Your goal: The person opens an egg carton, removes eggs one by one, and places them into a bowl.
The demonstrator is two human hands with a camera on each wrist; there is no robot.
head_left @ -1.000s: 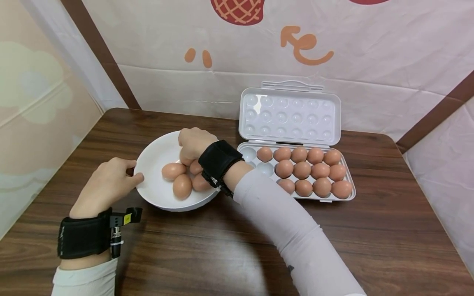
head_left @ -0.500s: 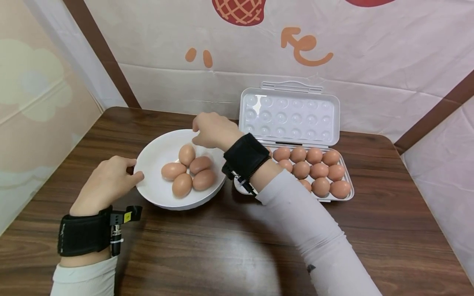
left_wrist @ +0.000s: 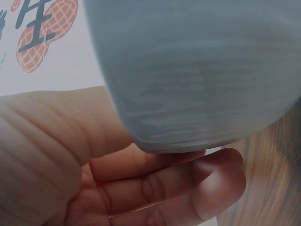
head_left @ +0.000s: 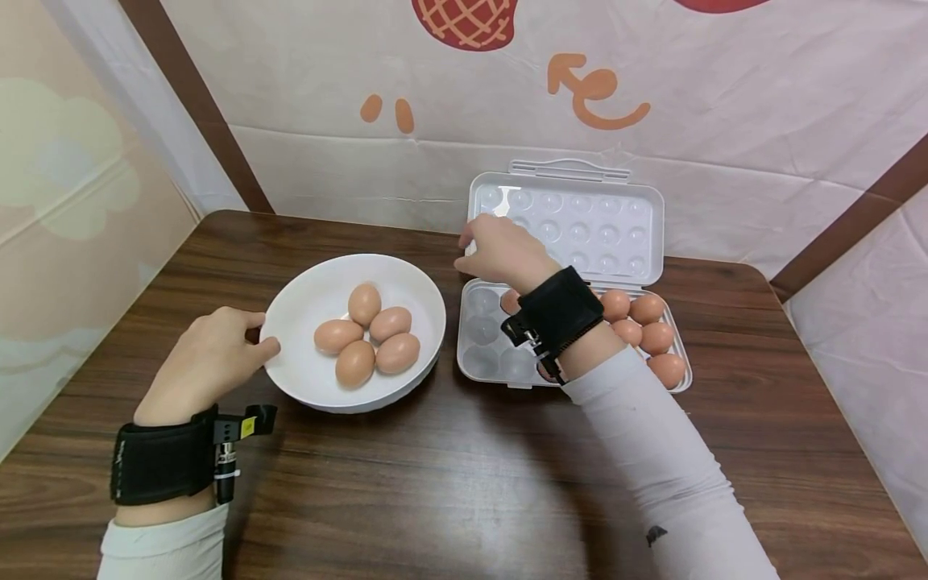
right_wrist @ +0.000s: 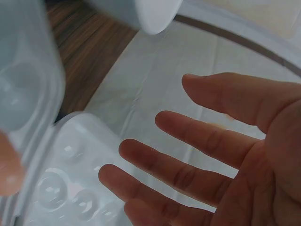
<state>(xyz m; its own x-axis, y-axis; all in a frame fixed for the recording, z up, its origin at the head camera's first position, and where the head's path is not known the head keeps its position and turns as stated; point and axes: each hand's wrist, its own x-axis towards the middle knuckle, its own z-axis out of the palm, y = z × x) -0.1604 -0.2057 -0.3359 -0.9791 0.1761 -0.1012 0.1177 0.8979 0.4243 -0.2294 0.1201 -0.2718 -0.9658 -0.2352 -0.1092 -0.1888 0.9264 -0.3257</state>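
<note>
A white bowl (head_left: 293, 302) stands at the left of the table, with several brown eggs (head_left: 355, 364) clustered inside. My left hand (head_left: 209, 358) grips its left rim between thumb and fingers; in the left wrist view those fingers curl beneath the bowl's side (left_wrist: 197, 89). Over the hinge side of a clear plastic egg carton (head_left: 481, 361) hovers my right hand (head_left: 507, 254). Its fingers are spread and hold nothing, as the right wrist view shows. Brown eggs (head_left: 656, 338) fill the carton's right part, partly hidden by the right wrist; bare cups show at its left end.
The carton's lid (head_left: 609, 213) is raised and leans back near the printed cloth (head_left: 312, 177) behind the table. Wooden tabletop (head_left: 406, 499) stretches in front of both containers. Wrist straps with cameras sit on both arms.
My right hand has let go of an egg in the bowl, risen out, and travelled right until it is over the carton. The left hand has stayed on the bowl's rim.
</note>
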